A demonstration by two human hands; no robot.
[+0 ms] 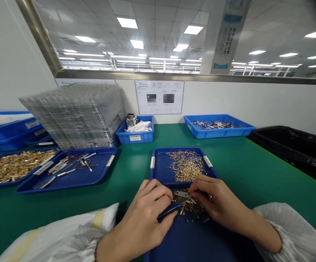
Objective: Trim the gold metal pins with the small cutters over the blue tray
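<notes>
My left hand [147, 213] is closed around a pair of nippers with blue handles [170, 211]. Their metal jaws point right, towards the fingertips of my right hand [219, 203], which are pinched together at the tip of the tool. What those fingers hold is too small and too covered to name. Both hands are over a dark blue tray [185, 242], where a heap of thin gold and dark metal pins [191, 208] lies under the nippers. Just beyond it, another blue tray [162, 171] holds a pile of small gold pins [187, 167].
Left are a tray of pen-like parts and wires [92, 180], a tray of gold pieces [18, 167] and stacked clear plastic trays [84, 112]. Behind stand a blue bin with white cloth [134, 137] and a light-blue tray [220, 133]. A black-lined bin [291, 145] is right.
</notes>
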